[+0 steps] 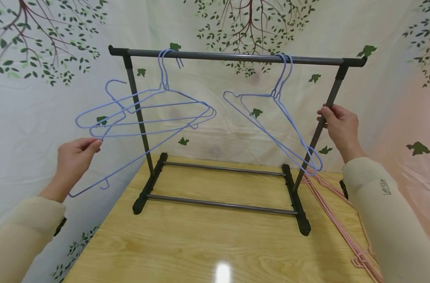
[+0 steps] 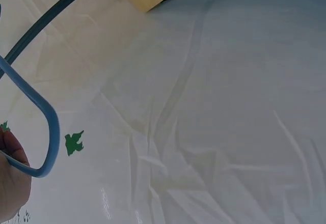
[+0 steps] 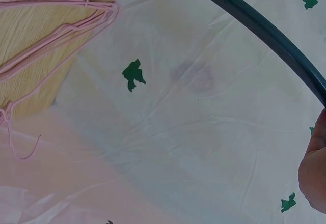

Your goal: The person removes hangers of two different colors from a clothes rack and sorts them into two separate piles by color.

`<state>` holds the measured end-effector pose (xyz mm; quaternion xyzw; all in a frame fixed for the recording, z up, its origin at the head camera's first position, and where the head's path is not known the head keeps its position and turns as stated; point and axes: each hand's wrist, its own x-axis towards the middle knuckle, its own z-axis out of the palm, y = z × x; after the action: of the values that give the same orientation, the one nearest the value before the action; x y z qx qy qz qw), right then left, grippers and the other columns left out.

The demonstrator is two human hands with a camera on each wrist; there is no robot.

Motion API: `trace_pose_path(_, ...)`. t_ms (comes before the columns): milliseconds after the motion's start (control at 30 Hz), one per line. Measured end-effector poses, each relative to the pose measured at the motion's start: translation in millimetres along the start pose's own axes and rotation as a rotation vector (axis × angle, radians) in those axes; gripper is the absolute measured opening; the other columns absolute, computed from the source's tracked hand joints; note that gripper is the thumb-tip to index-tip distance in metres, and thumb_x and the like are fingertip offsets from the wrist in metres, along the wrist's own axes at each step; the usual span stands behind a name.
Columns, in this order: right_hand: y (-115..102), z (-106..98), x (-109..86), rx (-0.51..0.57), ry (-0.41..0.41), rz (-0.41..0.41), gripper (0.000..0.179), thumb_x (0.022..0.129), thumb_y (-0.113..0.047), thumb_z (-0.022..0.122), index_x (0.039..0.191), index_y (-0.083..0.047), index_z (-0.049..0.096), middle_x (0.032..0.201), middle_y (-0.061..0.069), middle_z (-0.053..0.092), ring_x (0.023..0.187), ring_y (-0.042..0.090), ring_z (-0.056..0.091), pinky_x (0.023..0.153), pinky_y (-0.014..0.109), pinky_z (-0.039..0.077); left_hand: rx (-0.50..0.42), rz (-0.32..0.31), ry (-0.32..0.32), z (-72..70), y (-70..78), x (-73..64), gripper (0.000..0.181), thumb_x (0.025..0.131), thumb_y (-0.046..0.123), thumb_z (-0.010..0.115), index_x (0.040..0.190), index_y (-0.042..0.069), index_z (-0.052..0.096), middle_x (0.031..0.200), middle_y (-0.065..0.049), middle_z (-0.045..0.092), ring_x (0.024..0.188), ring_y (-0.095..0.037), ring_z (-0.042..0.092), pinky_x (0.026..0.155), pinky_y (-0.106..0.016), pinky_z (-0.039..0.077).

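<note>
My left hand (image 1: pixel 75 157) pinches a blue clothes hanger (image 1: pixel 133 160) by its near side, left of the rack. This hanger is tilted, its free hook pointing up beside the left post. Two more blue hangers (image 1: pixel 164 78) hang from the left part of the top bar (image 1: pixel 218 56), overlapping the held one in the head view. Another pair of blue hangers (image 1: pixel 276 92) hangs toward the right end. My right hand (image 1: pixel 342 127) grips the rack's right post (image 1: pixel 332 93). In the left wrist view, a bend of blue hanger (image 2: pixel 52 127) shows at the fingers.
The dark garment rack (image 1: pixel 222 204) stands on a wooden table (image 1: pixel 186 247). Pink hangers (image 1: pixel 337 218) lie in a pile at the table's right side, partly behind my right sleeve; one pink hook (image 3: pixel 23 158) juts past the table edge. Leaf-patterned cloth (image 1: pixel 208 133) hangs behind the rack.
</note>
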<state>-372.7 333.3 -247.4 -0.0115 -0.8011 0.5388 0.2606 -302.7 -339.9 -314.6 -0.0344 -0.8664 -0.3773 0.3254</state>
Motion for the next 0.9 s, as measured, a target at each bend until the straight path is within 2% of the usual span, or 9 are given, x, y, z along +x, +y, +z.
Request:
trace_pose_path(100,3,0,-0.6,0.005,-0.001,0.009,0.046,0.098,-0.040,0.059,0.130,-0.007,0.064,0.107,-0.003,0.069,0.090,0.004,0.066,0.079,0.015,0.052,-0.002,0.022,0.018,14.7,-1.5,-4.0,0.032,0.098,0.020,0.065,0.107,-0.009,0.072,0.072,0.041,0.050,0.070,0.020,0.051,0.061,-0.007,0.040)
trace_pose_path(267,2,1,1.1,0.058,-0.003,0.012,0.040,0.098,-0.035,0.060,0.126,-0.007,0.065,0.102,-0.005,0.069,0.088,0.005,0.067,0.075,0.014,0.052,-0.038,0.033,0.061,30.1,-4.8,-9.7,0.027,0.097,0.016,0.066,0.105,-0.009,0.073,0.073,0.041,0.051,0.069,0.020,0.052,0.058,-0.007,0.040)
trace_pose_path(367,-1,1,2.9,0.102,-0.007,0.021,0.037,0.097,-0.034,0.062,0.123,-0.007,0.066,0.099,-0.005,0.069,0.087,0.006,0.067,0.073,0.014,0.052,-0.026,0.077,0.099,36.8,-7.3,-12.2,0.023,0.095,0.014,0.068,0.101,-0.007,0.075,0.075,0.040,0.052,0.069,0.021,0.051,0.059,-0.006,0.039)
trace_pose_path(500,-5,1,4.5,0.149,-0.009,0.033,0.036,0.096,-0.033,0.065,0.119,-0.007,0.067,0.098,-0.004,0.070,0.086,0.008,0.067,0.073,0.014,0.052,0.028,0.272,0.160,45.5,-10.8,-17.6,0.012,0.090,0.003,0.071,0.095,-0.007,0.076,0.076,0.007,0.071,0.075,0.023,0.047,0.064,-0.007,0.036)
trace_pose_path(600,-5,1,4.5,0.172,-0.010,0.043,0.035,0.095,-0.032,0.065,0.119,-0.007,0.067,0.097,-0.004,0.070,0.086,0.008,0.067,0.073,0.014,0.052,0.075,0.407,0.164,53.7,-14.3,-22.6,0.008,0.086,-0.004,0.073,0.092,-0.008,0.075,0.080,-0.019,0.071,0.075,0.010,0.053,0.067,-0.008,0.035)
trace_pose_path(633,-6,1,4.3,0.173,-0.012,0.050,0.034,0.095,-0.032,0.065,0.119,-0.007,0.067,0.098,-0.004,0.070,0.086,0.009,0.067,0.074,0.015,0.052,0.087,0.418,0.152,56.4,-15.7,-24.1,0.008,0.085,-0.004,0.073,0.092,-0.008,0.075,0.080,-0.019,0.071,0.073,0.004,0.056,0.066,-0.009,0.035)
trace_pose_path(733,-5,1,4.2,0.166,-0.013,0.066,0.034,0.096,-0.032,0.065,0.120,-0.008,0.067,0.099,-0.004,0.069,0.088,0.009,0.067,0.078,0.016,0.052,0.120,0.394,0.090,62.6,-17.9,-28.1,0.007,0.087,-0.003,0.072,0.091,-0.007,0.075,0.079,-0.018,0.072,0.067,-0.011,0.059,0.065,-0.008,0.035)
trace_pose_path(800,-5,1,4.5,0.159,-0.012,0.067,0.034,0.096,-0.032,0.064,0.121,-0.008,0.067,0.101,-0.004,0.069,0.089,0.009,0.067,0.080,0.017,0.052,0.120,0.330,0.026,65.1,-17.9,-30.4,0.009,0.089,0.000,0.071,0.092,-0.007,0.075,0.079,-0.018,0.072,0.065,-0.008,0.057,0.063,-0.008,0.035)
trace_pose_path(900,-5,1,4.9,0.160,-0.011,0.062,0.034,0.097,-0.031,0.064,0.122,-0.008,0.067,0.101,-0.004,0.069,0.089,0.009,0.067,0.082,0.018,0.052,0.094,0.202,-0.100,68.0,-18.3,-34.0,0.016,0.094,0.007,0.067,0.097,-0.007,0.075,0.082,-0.019,0.072,0.065,0.004,0.053,0.058,-0.010,0.038)
